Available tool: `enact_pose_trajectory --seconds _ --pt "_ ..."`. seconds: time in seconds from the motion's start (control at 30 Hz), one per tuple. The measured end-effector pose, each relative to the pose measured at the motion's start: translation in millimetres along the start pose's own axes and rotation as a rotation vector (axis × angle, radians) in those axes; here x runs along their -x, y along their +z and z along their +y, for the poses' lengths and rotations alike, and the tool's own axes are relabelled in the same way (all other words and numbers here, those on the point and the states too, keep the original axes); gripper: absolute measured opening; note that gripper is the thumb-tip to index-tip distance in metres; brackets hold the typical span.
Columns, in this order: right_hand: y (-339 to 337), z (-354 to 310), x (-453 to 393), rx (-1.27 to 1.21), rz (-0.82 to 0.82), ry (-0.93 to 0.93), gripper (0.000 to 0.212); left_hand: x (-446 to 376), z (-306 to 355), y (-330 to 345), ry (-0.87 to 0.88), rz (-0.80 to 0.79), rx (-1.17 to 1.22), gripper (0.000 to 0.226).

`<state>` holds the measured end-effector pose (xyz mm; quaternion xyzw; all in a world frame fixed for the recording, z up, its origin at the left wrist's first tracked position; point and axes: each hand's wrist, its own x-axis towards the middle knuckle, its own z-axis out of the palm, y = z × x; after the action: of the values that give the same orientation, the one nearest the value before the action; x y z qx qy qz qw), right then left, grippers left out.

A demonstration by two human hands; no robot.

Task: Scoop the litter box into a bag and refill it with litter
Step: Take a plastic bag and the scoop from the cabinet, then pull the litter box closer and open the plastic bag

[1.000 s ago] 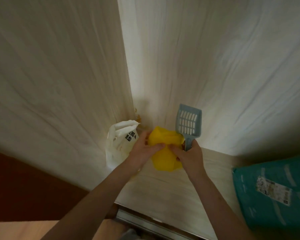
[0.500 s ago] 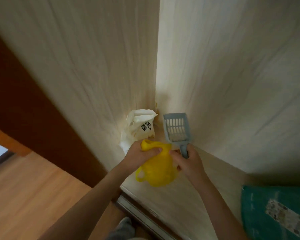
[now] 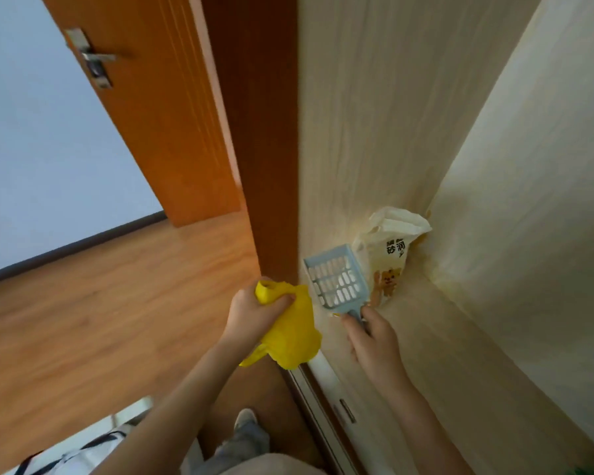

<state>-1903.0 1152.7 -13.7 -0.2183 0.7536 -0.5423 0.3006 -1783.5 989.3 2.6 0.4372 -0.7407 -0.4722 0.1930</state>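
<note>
Both grips full: L bag (image 3: 290, 329), R scoop (image 3: 336, 281).

From my head camera I see my left hand (image 3: 254, 311) gripping a crumpled yellow bag (image 3: 294, 329), which hangs below the fist. My right hand (image 3: 371, 337) holds the handle of a pale blue slotted scoop (image 3: 336, 277), its head tilted up. Just beyond the scoop, a white litter pouch (image 3: 391, 255) with printed characters stands in the corner of a pale wood-grain cabinet (image 3: 494, 166). At left are an orange door (image 3: 158, 114) and wood floor (image 3: 100, 303).
</note>
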Motion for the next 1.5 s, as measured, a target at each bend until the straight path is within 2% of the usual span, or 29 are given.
enact_pose_trajectory --seconds 0.27,0.37,0.57,0.63,0.8,1.1,1.2,1.3,1.5 --pt "100 -18 0 0.072 -0.308 -0.027 0.019 9 -66 -102 -0.205 0.284 0.073 0.015" --pt "148 -31 -7 0.067 -0.407 -0.026 0.023 6 -88 -139 -0.251 0.364 0.118 0.017" --pt "244 -63 -29 0.124 -0.483 -0.046 0.02 -7 -133 -216 -0.322 0.482 0.212 0.017" --pt "274 -74 -36 0.141 -0.517 -0.067 0.022 -10 -145 -244 -0.343 0.545 0.269 0.012" --pt "350 -105 -48 0.198 -0.61 -0.112 0.018 -10 -174 -311 -0.37 0.717 0.381 0.018" --pt "458 -141 -84 0.252 -0.764 -0.157 0.019 -25 -215 -375 -0.401 0.874 0.503 0.013" --pt "495 -151 -109 0.276 -0.843 -0.174 0.026 -48 -229 -387 -0.444 0.935 0.517 0.01" --pt "536 -166 -142 0.297 -0.924 -0.205 0.032 -79 -243 -403 -0.477 1.033 0.544 0.018" --pt "613 -211 -223 0.336 -1.093 -0.235 0.032 -153 -254 -441 -0.568 1.258 0.588 0.02"
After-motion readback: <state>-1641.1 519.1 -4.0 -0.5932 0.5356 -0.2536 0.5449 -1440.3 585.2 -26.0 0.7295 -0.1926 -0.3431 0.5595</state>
